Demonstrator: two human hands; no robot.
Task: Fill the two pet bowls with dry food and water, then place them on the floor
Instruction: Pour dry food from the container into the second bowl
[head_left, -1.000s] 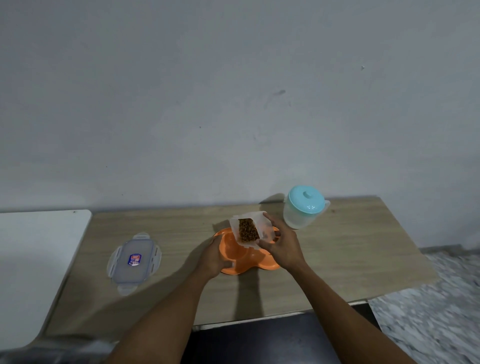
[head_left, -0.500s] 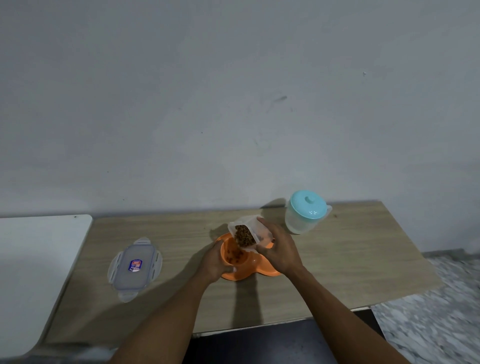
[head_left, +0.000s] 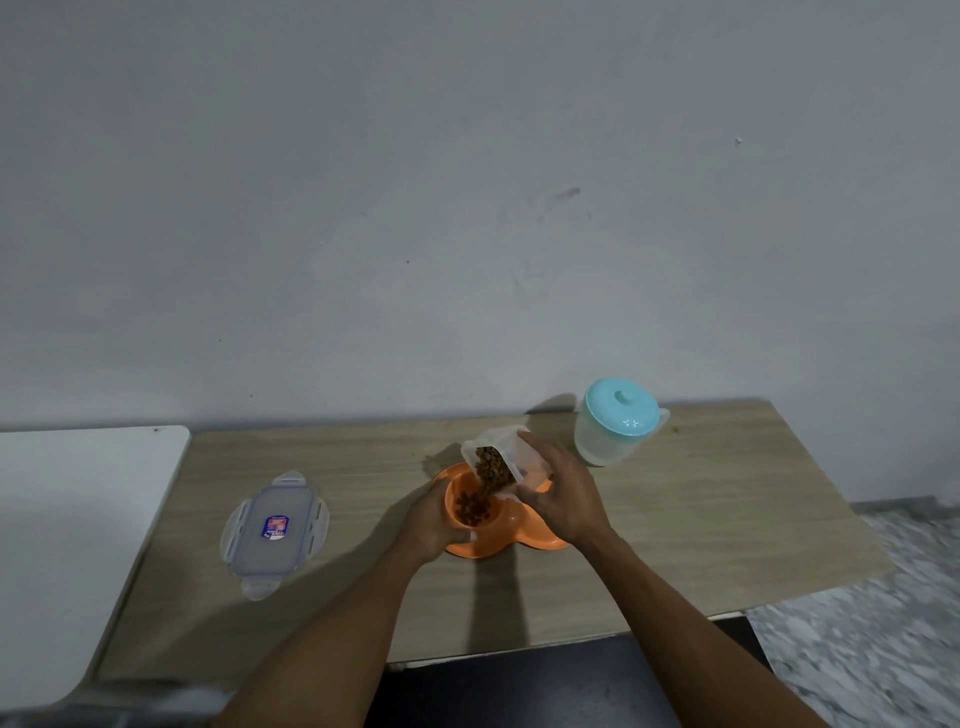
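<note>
Clear plastic is what your right hand (head_left: 563, 499) is gripping: it holds the food container (head_left: 519, 449) from its right side, tipped so the open mouth points down and to the left. Kibble (head_left: 491, 467) has slid to that mouth and is spilling out. Directly below the mouth sits the left well of the orange double bowl (head_left: 511, 540), which already holds a small heap of pellets. Your left hand (head_left: 428, 525), just left of the pour, grips the bowl's left end with its thumb on the near rim, pinning the bowl to the wooden table (head_left: 727, 519).

To pour well, I would hold the tilt shallow and let the pellets run in a thin stream, because a steeper angle could dump the whole load at once and bounce it over the rim. Hold the mouth low and centred over that left well so nothing strays into the right well, which your right hand mostly hides and which I take to be meant for water. Level the container as soon as the heap nears the rim.

Beyond your right hand, toward the wall, stands the water jug (head_left: 618, 421) with its teal lid on, near the bowl but not touching it. Well off to the left of your left hand lies the container's lid (head_left: 275, 530), flat on the table. The floor (head_left: 883, 597), where the bowl must end up, shows past the table's right edge.
</note>
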